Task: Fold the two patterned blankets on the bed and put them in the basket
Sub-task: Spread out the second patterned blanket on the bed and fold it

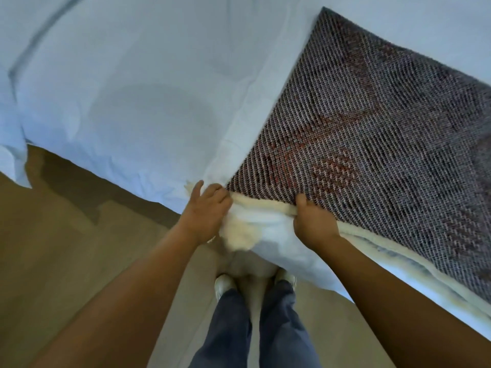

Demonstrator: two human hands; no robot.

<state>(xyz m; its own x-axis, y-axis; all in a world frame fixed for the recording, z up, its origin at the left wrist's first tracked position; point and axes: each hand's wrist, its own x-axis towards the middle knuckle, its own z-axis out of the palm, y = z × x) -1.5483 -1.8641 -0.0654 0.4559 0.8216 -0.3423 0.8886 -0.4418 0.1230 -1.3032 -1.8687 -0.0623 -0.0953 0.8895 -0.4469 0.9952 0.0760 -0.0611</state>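
One patterned blanket (372, 123) is seen, spread flat on one bed (138, 96) covered in pale blue sheeting; two hands, two forearms, two white shoes (224, 284) and two blue trouser legs (281, 328) are counted below it, over a tan floor (58, 261). The blanket's dark woven face, marked with faded red shapes, is turned upward, and a cream fleece backing (240, 237) is exposed along the near hem. Its near corner is placed at the bed's edge, just in front of the person; one side is run from that corner away toward the upper right to a far corner, and the other is laid along the bed's edge toward the lower right. The long axis cannot be told, since the blanket is cut off by the right border of the view. The left hand (206, 211) is set on the near corner with its fingers (212, 191) curled tightly into the bunched fleece there. The right hand (314, 225) is closed on the hem a little further along, the thumb pressed on the woven face and the remaining fingers hidden beneath the edge. The fabric between the two hands is gathered into folds, where fleece and bed sheet are hard to separate. The weave is blurred toward the right, and the pattern's shapes cannot be made out.
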